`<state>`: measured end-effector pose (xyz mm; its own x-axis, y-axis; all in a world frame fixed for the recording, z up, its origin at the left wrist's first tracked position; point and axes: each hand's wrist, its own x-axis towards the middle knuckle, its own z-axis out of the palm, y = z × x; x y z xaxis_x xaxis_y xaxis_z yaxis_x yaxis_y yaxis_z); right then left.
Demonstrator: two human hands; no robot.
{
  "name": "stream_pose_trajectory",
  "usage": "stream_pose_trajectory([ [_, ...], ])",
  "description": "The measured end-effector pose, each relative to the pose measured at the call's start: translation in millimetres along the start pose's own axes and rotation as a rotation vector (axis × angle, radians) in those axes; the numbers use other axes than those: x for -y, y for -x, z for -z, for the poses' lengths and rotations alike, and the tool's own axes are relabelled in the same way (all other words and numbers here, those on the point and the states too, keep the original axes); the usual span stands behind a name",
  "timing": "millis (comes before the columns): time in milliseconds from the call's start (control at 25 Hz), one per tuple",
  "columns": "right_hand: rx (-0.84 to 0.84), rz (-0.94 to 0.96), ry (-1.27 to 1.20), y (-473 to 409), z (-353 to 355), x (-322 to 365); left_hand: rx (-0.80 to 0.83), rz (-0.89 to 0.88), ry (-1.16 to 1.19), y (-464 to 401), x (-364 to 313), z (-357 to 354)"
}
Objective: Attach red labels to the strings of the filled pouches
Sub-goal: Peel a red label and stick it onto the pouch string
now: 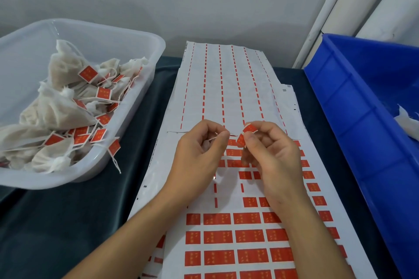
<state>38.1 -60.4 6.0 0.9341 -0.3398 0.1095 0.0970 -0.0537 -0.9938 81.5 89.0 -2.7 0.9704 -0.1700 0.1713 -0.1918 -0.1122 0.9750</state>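
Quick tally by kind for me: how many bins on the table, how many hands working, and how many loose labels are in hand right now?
Bins: 2 (clear bin with tagged pouches, blue bin)
Hands: 2 (left hand, right hand)
Loose red label in hand: 1, pinched by the right hand
Total: 5

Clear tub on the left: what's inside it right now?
The clear tub holds a pile of filled white pouches, many with a red label already on the string. Whatever lies beneath the top layer is covered, so no count is possible.
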Motion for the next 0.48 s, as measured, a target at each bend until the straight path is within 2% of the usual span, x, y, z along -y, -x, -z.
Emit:
stream_pose_trajectory([
  [480,0.082,0.035,0.046,-1.3,-3.1,-2.2,0.086,-0.01,0.028,2.2,-1.1,0.5],
])
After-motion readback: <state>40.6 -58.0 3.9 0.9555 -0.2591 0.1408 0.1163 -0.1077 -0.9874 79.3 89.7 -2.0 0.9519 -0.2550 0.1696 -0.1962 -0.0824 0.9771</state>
